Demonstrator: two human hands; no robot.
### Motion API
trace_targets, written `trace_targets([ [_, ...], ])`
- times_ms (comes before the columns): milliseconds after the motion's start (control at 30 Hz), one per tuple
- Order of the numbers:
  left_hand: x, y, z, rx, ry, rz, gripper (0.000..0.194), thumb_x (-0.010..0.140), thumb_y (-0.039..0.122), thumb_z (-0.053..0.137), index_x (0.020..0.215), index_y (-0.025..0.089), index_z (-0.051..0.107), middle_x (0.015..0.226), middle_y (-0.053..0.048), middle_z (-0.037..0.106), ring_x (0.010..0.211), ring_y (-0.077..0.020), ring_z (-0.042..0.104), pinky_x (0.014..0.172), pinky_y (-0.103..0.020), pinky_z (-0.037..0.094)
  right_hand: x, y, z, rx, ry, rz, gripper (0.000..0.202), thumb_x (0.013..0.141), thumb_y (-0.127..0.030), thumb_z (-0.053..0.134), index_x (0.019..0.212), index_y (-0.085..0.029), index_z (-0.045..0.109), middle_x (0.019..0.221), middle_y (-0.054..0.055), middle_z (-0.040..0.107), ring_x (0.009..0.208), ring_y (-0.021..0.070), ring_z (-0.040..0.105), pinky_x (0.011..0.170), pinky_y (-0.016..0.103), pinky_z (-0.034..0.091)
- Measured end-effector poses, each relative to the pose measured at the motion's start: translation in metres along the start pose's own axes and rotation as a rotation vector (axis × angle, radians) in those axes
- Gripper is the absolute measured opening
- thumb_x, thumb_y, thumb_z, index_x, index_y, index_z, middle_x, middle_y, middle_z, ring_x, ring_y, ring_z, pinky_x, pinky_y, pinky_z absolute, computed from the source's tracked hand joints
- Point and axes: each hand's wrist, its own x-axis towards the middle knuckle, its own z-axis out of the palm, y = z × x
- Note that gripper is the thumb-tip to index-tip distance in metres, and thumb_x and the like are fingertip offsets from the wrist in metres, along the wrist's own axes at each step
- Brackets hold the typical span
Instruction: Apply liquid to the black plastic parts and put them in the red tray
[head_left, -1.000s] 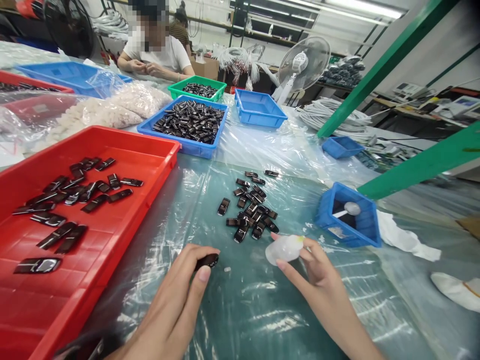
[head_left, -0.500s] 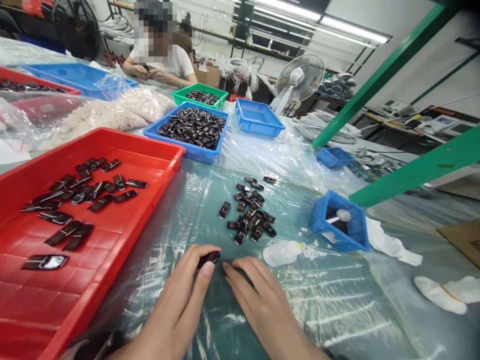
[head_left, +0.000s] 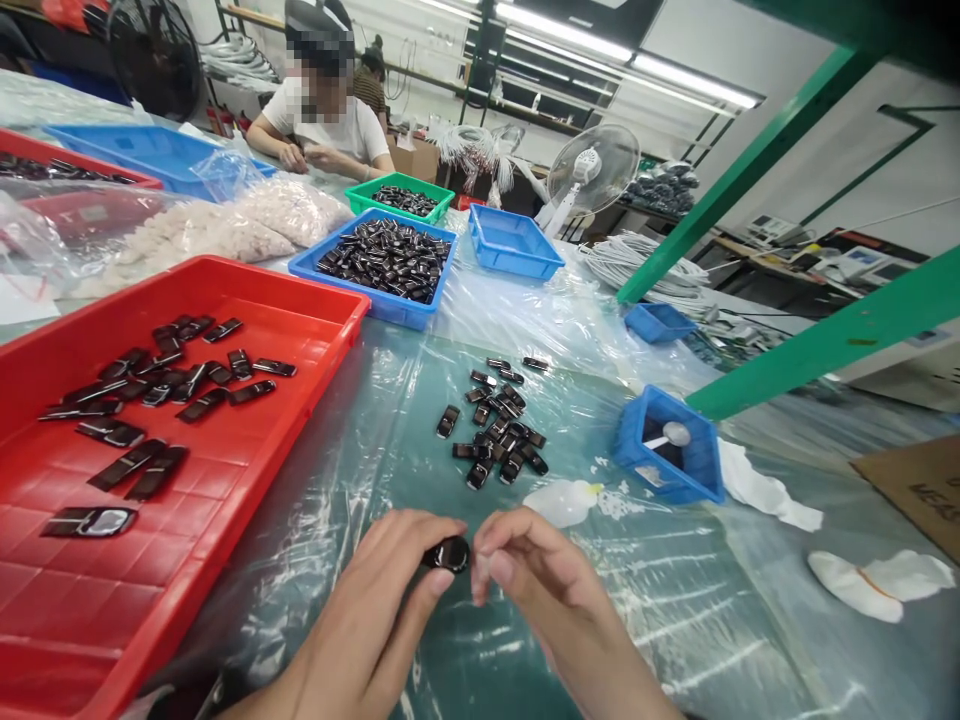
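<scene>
My left hand [head_left: 382, 590] holds a small black glossy piece [head_left: 450, 553] between thumb and fingers. Just right of it, my right hand [head_left: 536, 570] has its fingertips curled together near the thumb; anything between them is too small to make out. Beyond the hands, a loose pile of similar black pieces [head_left: 501, 435] lies on the plastic-covered table [head_left: 390, 410]. A translucent bottle [head_left: 564, 502] with a yellowish tip rests beside the pile. At the left, several more black pieces [head_left: 156, 472] lie in a large red tray [head_left: 300, 425].
A blue tray [head_left: 427, 314] full of black pieces stands behind the pile, with a green tray [head_left: 442, 205] beyond it. To the right are a small blue bin [head_left: 667, 485] holding a spoon and green posts [head_left: 825, 340]. A person [head_left: 330, 125] sits across the table.
My left hand and its black piece have moved slightly right and down. My right hand has turned, its fingers now curled towards the thumb. The view has shifted a little.
</scene>
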Motion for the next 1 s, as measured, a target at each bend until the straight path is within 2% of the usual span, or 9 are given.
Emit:
trace_targets([
  [133, 0.002, 0.0, -0.002, 0.009, -0.055, 0.06, 0.03, 0.099, 0.014, 0.039, 0.125, 0.029, 0.044, 0.11, -0.002, 0.061, 0.1, -0.0181, 0.057, 0.086, -0.028, 0.044, -0.001, 0.003, 0.006, 0.196, -0.02, 0.109, 0.02, 0.087, -0.044, 0.064, 0.083, -0.024, 0.063, 0.073, -0.002, 0.062, 0.064, 0.0121, 0.063, 0.067, 0.027, 0.055],
  [333, 0.003, -0.006, 0.001, 0.164, 0.041, 0.19, 0.026, 0.105, 0.028, 0.032, 0.125, 0.024, 0.048, 0.092, -0.004, 0.067, 0.081, -0.0188, 0.061, 0.076, -0.031, 0.043, 0.0, 0.011, 0.012, 0.359, -0.035, 0.183, 0.027, 0.08, -0.05, 0.068, 0.089, -0.028, 0.055, 0.076, -0.002, 0.058, 0.064, 0.0143, 0.063, 0.071, 0.033, 0.056],
  [467, -0.001, 0.002, 0.003, 0.331, 0.052, 0.294, 0.03, 0.106, 0.023, 0.028, 0.13, 0.022, 0.045, 0.098, -0.004, 0.069, 0.082, -0.0176, 0.062, 0.08, -0.032, 0.038, -0.001, 0.02, 0.02, 0.41, -0.061, 0.205, 0.037, 0.076, -0.058, 0.068, 0.094, -0.03, 0.053, 0.074, -0.003, 0.054, 0.056, 0.0147, 0.06, 0.06, 0.032, 0.057],
  [567, -0.004, 0.017, -0.01, 0.582, 0.169, 0.292, 0.032, 0.104, 0.019, 0.03, 0.132, 0.024, 0.045, 0.1, -0.003, 0.069, 0.083, -0.02, 0.06, 0.084, -0.035, 0.036, -0.008, 0.018, 0.02, 0.229, 0.063, 0.02, 0.034, 0.08, -0.06, 0.062, 0.094, -0.029, 0.058, 0.068, -0.003, 0.055, 0.051, 0.0152, 0.058, 0.048, 0.028, 0.053],
  [667, -0.002, 0.027, -0.04, 0.961, 0.445, 0.033, 0.039, 0.098, 0.025, 0.039, 0.137, 0.023, 0.042, 0.102, -0.01, 0.063, 0.089, -0.0306, 0.057, 0.086, -0.048, 0.036, -0.019, 0.007, 0.005, -0.015, 0.284, -0.262, 0.016, 0.087, -0.044, 0.063, 0.093, -0.029, 0.065, 0.071, 0.0, 0.061, 0.062, 0.0164, 0.06, 0.057, 0.028, 0.052],
  [700, 0.0, 0.027, -0.051, 1.08, 0.517, -0.055, 0.044, 0.097, 0.027, 0.039, 0.14, 0.017, 0.04, 0.109, -0.015, 0.058, 0.1, -0.0379, 0.055, 0.089, -0.056, 0.035, -0.023, 0.003, -0.003, -0.047, 0.345, -0.331, 0.009, 0.088, -0.035, 0.065, 0.095, -0.031, 0.066, 0.072, -0.001, 0.061, 0.067, 0.0167, 0.06, 0.066, 0.031, 0.051],
  [767, 0.004, 0.025, -0.066, 1.235, 0.484, -0.194, 0.047, 0.097, 0.023, 0.034, 0.138, 0.003, 0.042, 0.12, -0.025, 0.053, 0.114, -0.0485, 0.048, 0.091, -0.064, 0.035, -0.028, 0.001, -0.021, -0.196, 0.582, -0.546, 0.015, 0.091, -0.021, 0.06, 0.1, -0.032, 0.063, 0.079, 0.0, 0.06, 0.074, 0.0187, 0.059, 0.07, 0.034, 0.049],
  [833, 0.008, 0.019, -0.069, 1.289, 0.342, -0.229, 0.045, 0.095, 0.016, 0.031, 0.132, -0.005, 0.047, 0.127, -0.031, 0.05, 0.118, -0.0518, 0.047, 0.092, -0.065, 0.038, -0.026, 0.006, -0.039, -0.344, 0.749, -0.592, 0.019, 0.091, -0.021, 0.058, 0.106, -0.032, 0.058, 0.087, 0.002, 0.057, 0.08, 0.0203, 0.057, 0.073, 0.036, 0.048],
  [1000, 0.022, 0.006, -0.029, 1.286, 0.011, -0.036, 0.06, 0.08, -0.009, 0.033, 0.136, 0.004, 0.048, 0.137, -0.025, 0.053, 0.118, -0.0393, 0.056, 0.09, -0.055, 0.049, -0.01, 0.033, -0.054, -0.404, 0.621, -0.344, 0.045, 0.087, -0.029, 0.064, 0.126, -0.03, 0.044, 0.123, 0.011, 0.058, 0.105, 0.0243, 0.057, 0.075, 0.036, 0.052],
])
